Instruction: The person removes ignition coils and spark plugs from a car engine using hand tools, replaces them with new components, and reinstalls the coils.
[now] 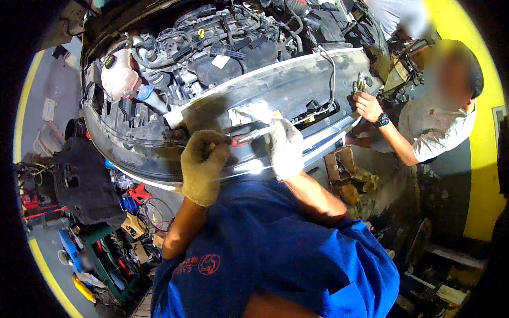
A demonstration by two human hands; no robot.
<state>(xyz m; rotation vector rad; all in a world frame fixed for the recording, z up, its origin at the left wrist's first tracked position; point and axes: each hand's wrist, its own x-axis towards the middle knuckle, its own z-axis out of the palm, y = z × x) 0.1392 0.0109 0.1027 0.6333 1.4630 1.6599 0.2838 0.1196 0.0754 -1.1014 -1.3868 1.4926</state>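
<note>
My left hand (204,167), in a worn tan work glove, is raised in front of the car's front panel with its fingers curled together. Whatever sits in that pinch is too small to make out. To its right, my right hand (286,149), in a pale glove, closes around a slim silver tool with a red part (245,138). The red part points toward my left hand; whether the two touch is unclear. Behind both hands lies the dark front panel (286,79) of an open engine bay, with a crumpled white piece (249,113) on it.
A co-worker's hand (367,106) at the right holds small brass-coloured parts (360,83) against the panel. The engine (228,53) and a white coolant tank (119,74) lie beyond. Tools and a green crate (114,259) cover the floor at left; a cardboard box (339,163) stands right.
</note>
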